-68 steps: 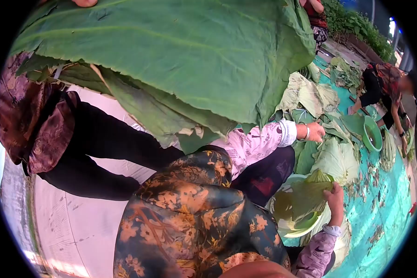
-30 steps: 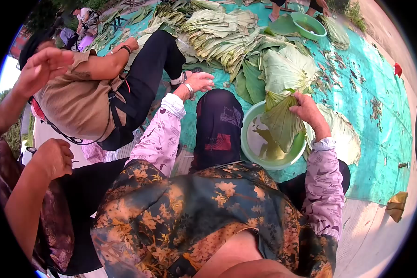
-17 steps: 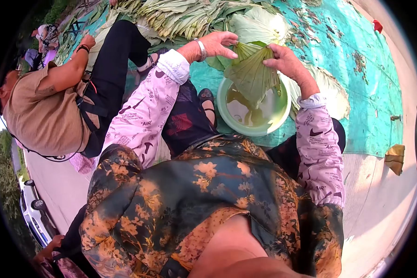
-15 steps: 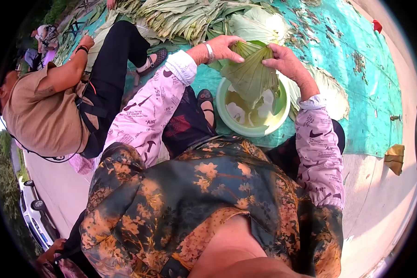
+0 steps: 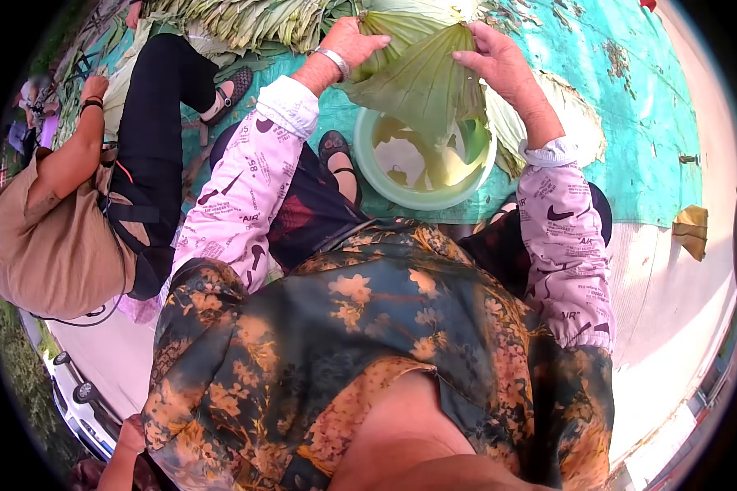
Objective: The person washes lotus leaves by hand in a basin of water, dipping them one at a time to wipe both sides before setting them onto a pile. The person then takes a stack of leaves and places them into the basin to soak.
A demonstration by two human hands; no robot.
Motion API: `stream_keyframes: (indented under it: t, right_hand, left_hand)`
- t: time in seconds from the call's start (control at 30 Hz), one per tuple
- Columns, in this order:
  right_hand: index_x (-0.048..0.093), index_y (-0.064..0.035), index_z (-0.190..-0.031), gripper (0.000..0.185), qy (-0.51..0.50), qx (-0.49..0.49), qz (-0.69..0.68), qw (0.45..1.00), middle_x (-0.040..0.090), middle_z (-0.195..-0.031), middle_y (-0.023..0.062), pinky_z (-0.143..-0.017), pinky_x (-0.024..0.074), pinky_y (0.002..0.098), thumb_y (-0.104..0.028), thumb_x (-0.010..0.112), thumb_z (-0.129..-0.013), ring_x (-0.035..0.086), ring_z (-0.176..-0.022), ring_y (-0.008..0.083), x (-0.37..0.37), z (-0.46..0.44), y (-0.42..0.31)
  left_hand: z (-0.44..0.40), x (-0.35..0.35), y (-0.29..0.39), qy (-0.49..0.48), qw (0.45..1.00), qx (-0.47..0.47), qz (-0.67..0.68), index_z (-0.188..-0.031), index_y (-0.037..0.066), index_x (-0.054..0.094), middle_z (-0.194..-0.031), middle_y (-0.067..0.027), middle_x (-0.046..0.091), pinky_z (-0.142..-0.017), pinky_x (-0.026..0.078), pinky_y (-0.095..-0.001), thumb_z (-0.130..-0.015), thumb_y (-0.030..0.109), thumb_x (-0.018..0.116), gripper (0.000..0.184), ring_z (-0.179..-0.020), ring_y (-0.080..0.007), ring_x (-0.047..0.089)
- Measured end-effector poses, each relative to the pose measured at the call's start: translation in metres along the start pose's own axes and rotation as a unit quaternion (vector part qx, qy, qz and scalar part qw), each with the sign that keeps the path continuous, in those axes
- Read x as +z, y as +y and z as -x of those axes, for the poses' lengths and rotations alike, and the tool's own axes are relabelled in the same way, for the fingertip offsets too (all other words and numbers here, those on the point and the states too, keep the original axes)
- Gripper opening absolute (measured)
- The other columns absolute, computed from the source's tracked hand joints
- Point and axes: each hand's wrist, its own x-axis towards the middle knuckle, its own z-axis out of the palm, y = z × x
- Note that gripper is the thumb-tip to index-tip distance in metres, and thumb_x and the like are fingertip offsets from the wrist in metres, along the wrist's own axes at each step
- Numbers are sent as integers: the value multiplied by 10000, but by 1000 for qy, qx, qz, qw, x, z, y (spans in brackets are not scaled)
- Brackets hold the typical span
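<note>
A large green lotus leaf (image 5: 422,86) hangs, partly folded, between my two hands. My left hand (image 5: 346,51) pinches its left upper edge, and a silver bangle circles that wrist. On the other side my right hand (image 5: 499,72) grips the right upper edge between thumb and fingers. Below the leaf stands a pale green basin (image 5: 385,190) with yellowish water and bits of leaf in it. The hanging leaf covers the basin's far rim.
Piled lotus leaves (image 5: 246,23) lie at the far side of a green tarp (image 5: 643,155). More pale leaves (image 5: 569,123) lie right of the basin. At left sits a person in a tan shirt (image 5: 57,254). A brown scrap (image 5: 691,231) lies at the tarp's right edge.
Both hands have moved up and apart in view, spreading the lotus leaf wider. The basin and surroundings have shifted up and left with the camera.
</note>
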Motion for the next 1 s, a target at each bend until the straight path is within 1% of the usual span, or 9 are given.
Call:
stream_keyframes:
  t: [0.07,0.17,0.3,0.33,0.47,0.57,0.83,0.87,1.0]
  right_hand:
    - [505,15,-1087,347,-6,18,-49,999,604,-871,41,-710,441,232,-90,607,-773,543,-786,91,-2,6,-1]
    - [522,7,-1070,324,-7,16,-54,998,600,-884,30,-718,435,227,-109,606,-780,539,-796,85,-8,9,-3]
    - [525,-1,-1072,323,11,20,-59,998,599,-874,27,-710,433,224,-113,605,-780,536,-783,79,-12,9,-1]
    - [526,-4,-1073,322,16,26,-68,997,600,-871,27,-707,433,225,-112,604,-780,536,-780,79,-13,11,-3]
    - [526,4,-1065,314,23,37,-41,998,602,-864,31,-697,433,230,-101,599,-778,536,-769,80,-21,14,-4]
    - [523,15,-1059,311,29,53,-23,998,603,-866,37,-695,433,231,-92,595,-777,536,-768,81,-26,18,-4]
    - [519,11,-1072,303,64,36,-3,997,603,-893,38,-729,437,225,-78,580,-788,544,-804,84,-35,23,18]
    - [518,9,-1080,310,64,33,-21,997,602,-897,36,-730,438,226,-78,582,-789,544,-807,83,-36,24,16]
    - [513,0,-1102,328,62,21,-60,996,600,-910,28,-737,439,225,-79,588,-792,542,-817,78,-39,30,11]
  left_hand:
    - [-5,-3,-4,17,994,-13,-110,-1015,34,588,-878,-45,629,-682,473,-269,-725,156,663,324,-734,-120,579]
    - [-6,-5,-5,27,991,116,-58,-916,-12,588,-799,-102,621,-654,460,-306,-678,-2,510,250,-700,-189,587]
    - [-12,-12,-6,90,978,186,6,-923,-16,577,-785,-113,619,-669,451,-313,-683,36,481,264,-729,-168,574]
    - [-8,-14,-2,198,957,170,-129,-937,-5,577,-785,-95,615,-669,452,-307,-687,41,475,274,-734,-162,565]
    - [-7,-30,-1,88,994,41,52,-967,17,576,-809,-66,611,-682,451,-280,-693,40,473,294,-748,-147,565]
    - [-10,-36,-7,119,969,114,183,-966,13,575,-812,-60,611,-689,453,-272,-691,28,469,295,-755,-149,567]
    - [10,-29,22,2,943,-13,334,-1010,12,553,-873,-71,606,-714,467,-281,-641,-11,573,369,-765,-175,577]
    - [12,-25,18,-32,969,46,239,-1006,58,600,-849,-23,617,-673,472,-254,-713,174,681,325,-729,-104,573]
    - [14,-2,25,-32,995,89,44,-1041,118,603,-802,15,589,-679,457,-220,-701,187,700,360,-723,-71,545]
